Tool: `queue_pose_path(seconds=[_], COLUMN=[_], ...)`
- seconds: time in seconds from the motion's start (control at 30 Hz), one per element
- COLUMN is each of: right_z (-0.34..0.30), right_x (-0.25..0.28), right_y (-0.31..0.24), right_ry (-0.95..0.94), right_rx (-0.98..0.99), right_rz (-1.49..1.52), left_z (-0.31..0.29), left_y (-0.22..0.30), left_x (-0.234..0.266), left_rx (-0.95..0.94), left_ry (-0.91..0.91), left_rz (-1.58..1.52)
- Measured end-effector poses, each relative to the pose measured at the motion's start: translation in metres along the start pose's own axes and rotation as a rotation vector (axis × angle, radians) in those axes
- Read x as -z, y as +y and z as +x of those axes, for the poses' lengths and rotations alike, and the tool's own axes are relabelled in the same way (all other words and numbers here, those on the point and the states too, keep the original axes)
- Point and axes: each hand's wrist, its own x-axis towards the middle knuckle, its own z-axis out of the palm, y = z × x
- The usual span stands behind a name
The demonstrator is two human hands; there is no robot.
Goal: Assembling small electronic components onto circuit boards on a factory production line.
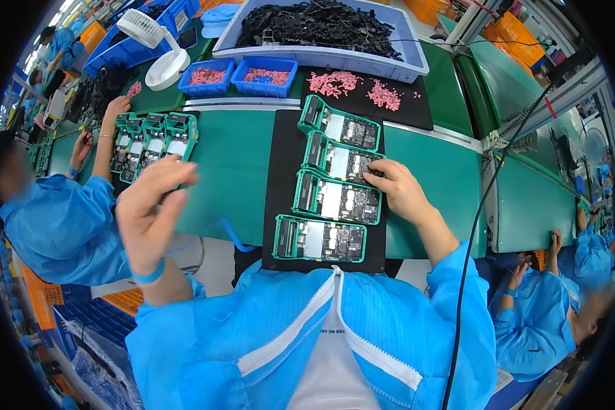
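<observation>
Four-sided green frames holding circuit boards lie in a column on a black mat (287, 157). My right hand (404, 195) reaches in from the right. Its thumb and fingertips are drawn together at the right end of the second board from the top (348, 162), touching it. Whatever may be between those fingertips is hidden. To the left, my left hand (152, 212) is raised and blurred. Its fingers curl loosely, apart from the thumb, and nothing shows in them. Nearest to me lies the bottom board (321, 239); the third board (338, 198) sits just above it.
Beyond the mat are blue bins (263, 75) of small pink pieces, loose pink pieces (331, 83) and a large tub (410, 51) of black parts. A white fan (164, 51) stands at the left. Co-workers (61, 219) sit either side; a black cable (468, 260) hangs at the right.
</observation>
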Motion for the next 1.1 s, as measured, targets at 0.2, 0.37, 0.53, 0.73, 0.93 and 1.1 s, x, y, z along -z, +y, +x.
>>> queue_pose_path(seconds=[0.2, 0.37, 0.53, 0.73, 0.93, 1.1], right_z=[0.013, 0.037, 0.048, 0.050, 0.051, -0.005], right_x=[-0.006, -0.028, -0.028, -0.033, -0.031, -0.018], right_y=[0.008, 0.076, 0.094, 0.096, 0.060, 0.038], right_ry=[0.136, 0.312, 0.088, 0.152, 0.369, 0.717], right_rx=[-0.036, -0.751, -0.904, -0.923, -0.907, -0.937], right_rz=[0.164, 0.484, 0.569, 0.596, 1.127, 1.072], left_z=[-0.033, -0.038, -0.050, -0.047, -0.043, 0.011], left_y=[-0.008, -0.065, -0.166, -0.253, -0.336, -0.412], left_x=[0.050, 0.061, 0.068, 0.099, 0.144, 0.127], left_rx=[0.088, 0.463, 0.519, 0.466, 0.676, 0.729], left_ry=[0.240, 0.286, 0.305, 0.485, 0.444, 0.249], left_rz=[-0.091, 0.013, 0.138, 0.596, 0.686, 0.690])
